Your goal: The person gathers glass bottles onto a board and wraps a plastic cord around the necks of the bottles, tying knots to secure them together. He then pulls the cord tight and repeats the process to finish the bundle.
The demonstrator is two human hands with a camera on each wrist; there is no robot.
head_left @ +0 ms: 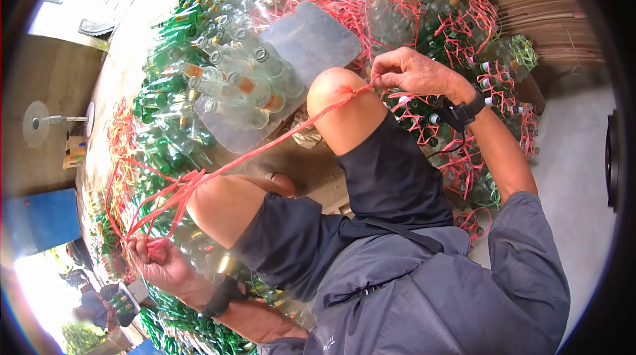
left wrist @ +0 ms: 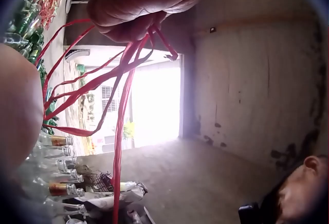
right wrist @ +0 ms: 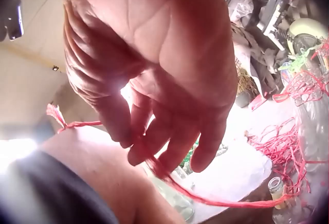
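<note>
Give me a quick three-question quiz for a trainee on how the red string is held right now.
1. True or false: the left hand grips a bunch of red string strands.
2. Multiple choice: the string pulled by the right hand passes over A) a bottle neck, B) the person's knee, C) the flat grey board.
3. Fill in: the loose bottles lie between the knees and the stack of ____ sheets at the top right.

Key: 1 true; 2 B; 3 cardboard. In the left wrist view several strands fan out from that grip; in the head view one strand runs taut from the right hand's fingers over the knee.
</note>
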